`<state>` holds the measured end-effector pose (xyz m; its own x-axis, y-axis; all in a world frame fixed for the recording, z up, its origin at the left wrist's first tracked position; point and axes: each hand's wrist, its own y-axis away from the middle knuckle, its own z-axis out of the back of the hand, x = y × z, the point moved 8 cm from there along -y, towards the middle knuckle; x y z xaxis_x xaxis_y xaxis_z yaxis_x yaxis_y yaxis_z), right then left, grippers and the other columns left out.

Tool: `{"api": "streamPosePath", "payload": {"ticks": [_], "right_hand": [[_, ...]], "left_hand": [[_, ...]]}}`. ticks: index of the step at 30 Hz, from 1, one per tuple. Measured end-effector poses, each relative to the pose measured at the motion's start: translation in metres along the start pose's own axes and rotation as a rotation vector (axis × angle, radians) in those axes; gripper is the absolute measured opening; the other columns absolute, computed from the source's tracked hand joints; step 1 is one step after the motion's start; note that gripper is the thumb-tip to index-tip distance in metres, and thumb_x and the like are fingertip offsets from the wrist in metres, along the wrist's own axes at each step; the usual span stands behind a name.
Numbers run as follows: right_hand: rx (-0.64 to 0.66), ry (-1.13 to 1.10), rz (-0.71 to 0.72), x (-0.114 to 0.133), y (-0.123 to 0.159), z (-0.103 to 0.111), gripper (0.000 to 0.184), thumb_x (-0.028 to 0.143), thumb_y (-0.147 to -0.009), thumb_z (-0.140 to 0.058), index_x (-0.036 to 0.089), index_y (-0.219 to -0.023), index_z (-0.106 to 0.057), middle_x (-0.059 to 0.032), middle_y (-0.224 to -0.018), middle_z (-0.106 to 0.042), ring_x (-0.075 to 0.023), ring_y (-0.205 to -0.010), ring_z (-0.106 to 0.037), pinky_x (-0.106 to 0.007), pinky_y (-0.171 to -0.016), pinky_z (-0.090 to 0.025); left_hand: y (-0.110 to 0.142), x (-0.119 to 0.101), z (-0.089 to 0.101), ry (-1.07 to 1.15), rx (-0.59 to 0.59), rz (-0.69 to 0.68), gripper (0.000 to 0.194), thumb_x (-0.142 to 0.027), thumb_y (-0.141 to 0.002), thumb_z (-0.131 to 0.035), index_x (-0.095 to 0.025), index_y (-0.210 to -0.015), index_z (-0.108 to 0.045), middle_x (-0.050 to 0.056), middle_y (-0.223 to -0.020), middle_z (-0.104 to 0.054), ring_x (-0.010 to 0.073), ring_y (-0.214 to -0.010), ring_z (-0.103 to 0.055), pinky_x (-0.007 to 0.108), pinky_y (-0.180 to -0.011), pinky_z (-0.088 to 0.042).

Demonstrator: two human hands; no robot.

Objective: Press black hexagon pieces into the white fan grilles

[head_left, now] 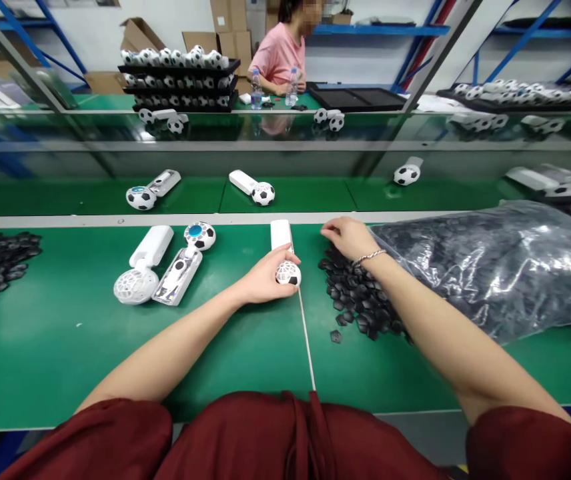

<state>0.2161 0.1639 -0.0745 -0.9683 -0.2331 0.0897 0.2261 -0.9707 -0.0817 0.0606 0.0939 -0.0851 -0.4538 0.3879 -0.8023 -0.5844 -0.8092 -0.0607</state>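
My left hand is closed around the round head of a white device with a football-shaped head. Its white handle points away from me and lies on the green bench. Some of the head's pentagons are black, while others show a white lattice. Over a heap of small black pentagon pieces, my right hand has thumb and fingertips pinched together. Whatever may be between those fingertips is too small to make out. To the left lie two more such devices, one with a bare lattice head and one with its handle opened.
A clear plastic bag full of black pieces lies at the right. More black pieces are heaped at far left. Beyond a pale strip, the green belt carries several devices. Across it, a person in pink is beside stacked black trays.
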Motion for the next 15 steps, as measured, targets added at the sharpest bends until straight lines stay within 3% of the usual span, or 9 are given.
{"api": "streamPosePath", "payload": {"ticks": [3, 6, 9, 12, 15], "right_hand": [[0.057, 0.210, -0.001, -0.013, -0.011, -0.009, 0.021, 0.021, -0.084, -0.047, 0.011, -0.088, -0.065, -0.0157, -0.089, -0.065, -0.0228, -0.082, -0.061, -0.031, -0.069, -0.045], [0.099, 0.274, 0.081, 0.000, -0.010, -0.018, 0.023, 0.008, -0.080, -0.044, 0.005, -0.081, -0.066, -0.0201, -0.081, -0.065, -0.0270, -0.078, -0.062, -0.034, -0.065, -0.044], [0.122, 0.320, 0.160, 0.019, -0.006, -0.022, 0.024, 0.003, -0.077, -0.042, 0.001, -0.079, -0.066, -0.0235, -0.083, -0.064, -0.0306, -0.082, -0.062, -0.037, -0.067, -0.044], [0.134, 0.333, 0.194, 0.025, -0.009, -0.021, 0.024, 0.004, -0.078, -0.042, 0.001, -0.082, -0.065, -0.0238, -0.084, -0.065, -0.0310, -0.084, -0.061, -0.039, -0.071, -0.043], [0.113, 0.321, 0.179, 0.015, -0.016, -0.016, 0.025, 0.006, -0.080, -0.040, 0.002, -0.089, -0.063, -0.0234, -0.090, -0.064, -0.0301, -0.088, -0.061, -0.040, -0.074, -0.043]], "left_hand": [[0.000, 0.002, 0.002, -0.004, -0.030, -0.001, 0.048, -0.032, -0.062, -0.069, -0.018, -0.104, -0.050, 0.013, -0.140, -0.031, 0.0270, -0.130, -0.029, 0.041, -0.105, -0.027], [0.000, -0.003, 0.004, 0.024, -0.013, -0.091, 0.043, -0.029, -0.064, -0.069, -0.019, -0.102, -0.050, 0.011, -0.127, -0.047, 0.0240, -0.132, -0.026, 0.038, -0.105, -0.027], [0.002, -0.009, 0.004, -0.002, 0.058, -0.149, 0.040, -0.021, -0.062, -0.068, -0.020, -0.099, -0.052, 0.008, -0.122, -0.046, 0.0235, -0.130, -0.026, 0.038, -0.106, -0.027], [0.006, -0.004, 0.010, -0.100, 0.030, -0.050, 0.046, -0.020, -0.058, -0.068, -0.023, -0.102, -0.054, 0.007, -0.121, -0.039, 0.0270, -0.123, -0.033, 0.043, -0.103, -0.029], [0.011, 0.004, 0.018, -0.112, -0.005, 0.036, 0.052, -0.019, -0.059, -0.064, -0.023, -0.109, -0.051, 0.006, -0.112, -0.040, 0.0249, -0.111, -0.044, 0.041, -0.099, -0.035]]}}
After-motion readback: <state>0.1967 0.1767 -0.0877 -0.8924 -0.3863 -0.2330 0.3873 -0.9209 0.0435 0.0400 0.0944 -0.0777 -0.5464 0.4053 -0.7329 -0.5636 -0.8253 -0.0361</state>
